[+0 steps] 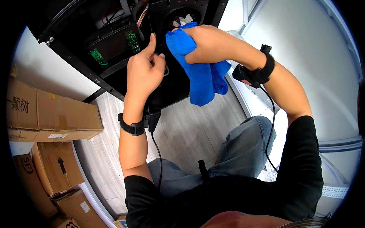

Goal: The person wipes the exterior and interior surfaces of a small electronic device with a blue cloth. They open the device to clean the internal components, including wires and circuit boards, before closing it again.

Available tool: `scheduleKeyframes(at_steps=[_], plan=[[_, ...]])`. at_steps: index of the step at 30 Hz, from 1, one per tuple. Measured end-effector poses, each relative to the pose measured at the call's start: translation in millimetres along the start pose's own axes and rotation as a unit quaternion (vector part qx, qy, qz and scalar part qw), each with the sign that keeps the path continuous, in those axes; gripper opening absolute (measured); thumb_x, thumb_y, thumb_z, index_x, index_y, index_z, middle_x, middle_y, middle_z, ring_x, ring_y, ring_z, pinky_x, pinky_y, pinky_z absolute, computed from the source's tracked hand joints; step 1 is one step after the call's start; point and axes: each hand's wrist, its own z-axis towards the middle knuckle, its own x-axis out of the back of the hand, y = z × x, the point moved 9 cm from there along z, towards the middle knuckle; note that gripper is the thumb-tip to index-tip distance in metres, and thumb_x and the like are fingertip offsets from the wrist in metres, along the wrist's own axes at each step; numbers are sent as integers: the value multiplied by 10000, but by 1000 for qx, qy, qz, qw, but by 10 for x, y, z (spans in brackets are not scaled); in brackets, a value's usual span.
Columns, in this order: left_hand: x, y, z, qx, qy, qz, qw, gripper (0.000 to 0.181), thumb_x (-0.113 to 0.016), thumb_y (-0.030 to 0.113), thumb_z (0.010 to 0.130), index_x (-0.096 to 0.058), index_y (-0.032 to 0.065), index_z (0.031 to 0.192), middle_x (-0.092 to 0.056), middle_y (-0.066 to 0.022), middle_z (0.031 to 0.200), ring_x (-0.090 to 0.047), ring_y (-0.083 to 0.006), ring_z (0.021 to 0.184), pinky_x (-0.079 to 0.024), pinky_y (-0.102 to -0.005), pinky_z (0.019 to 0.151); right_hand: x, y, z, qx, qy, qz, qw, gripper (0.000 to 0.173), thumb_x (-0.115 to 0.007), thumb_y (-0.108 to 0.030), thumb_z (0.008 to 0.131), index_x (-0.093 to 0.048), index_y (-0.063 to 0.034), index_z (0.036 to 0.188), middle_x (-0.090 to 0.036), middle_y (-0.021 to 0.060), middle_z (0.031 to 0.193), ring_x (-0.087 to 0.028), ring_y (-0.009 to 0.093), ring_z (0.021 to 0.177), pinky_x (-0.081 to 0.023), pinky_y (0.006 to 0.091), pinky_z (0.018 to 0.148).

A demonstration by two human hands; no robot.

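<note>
A blue cloth (199, 74) hangs folded from my right hand (209, 42), whose fingers and thumb close around it inside an open black metal cabinet (82, 69). My left hand (145, 68) is beside it to the left, index finger extended upward and the other fingers curled, with no object visible in it. Behind that hand is a black housing with green circuit boards (132, 41). Just beyond the cloth lie a crumpled whitish piece (186, 20) and a round part, partly hidden by the cloth. Wires run at the top of the cabinet.
Cardboard boxes (65, 114) are stacked at the left on and beside the wood-look floor (182, 131). White panels (302, 57) stand at the right. Black straps with small devices sit on both wrists, and their cables (269, 125) trail back along the arms. My bent knees are below.
</note>
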Motion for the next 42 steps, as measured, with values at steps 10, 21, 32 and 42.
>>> scheduleKeyframes(at_steps=[10,21,32,42], plan=[[2,-94,31,23,-50,-14,998,538,-568,40,913,-466,28,1441,-609,-2,655,-557,-58,584,-490,-241,579,20,-189,-88,4,33,-234,972,668,-691,-249,699,-571,-111,1342,-710,143,776,-691,315,659,-542,371,572],[-27,-137,26,28,-54,-19,998,559,-570,29,920,-442,53,1464,-593,-6,658,-576,-71,611,-509,-256,590,-315,173,-55,-47,36,252,966,358,-717,-325,711,-619,-11,852,-698,193,830,-682,353,733,-549,383,662],[5,-123,19,35,-57,-19,998,560,-576,47,933,-425,48,1473,-557,15,647,-545,-60,575,-474,-227,552,-353,259,-517,25,377,25,926,859,-762,-245,686,-444,-243,1484,-550,118,652,-587,302,539,-483,374,497],[-5,-123,0,59,-40,-69,995,572,-558,-21,884,-463,38,1445,-573,-14,621,-544,-59,567,-493,-230,625,-597,-132,-320,32,370,29,928,859,-764,-290,710,-423,-135,1483,-623,203,811,-648,356,703,-540,417,610]])
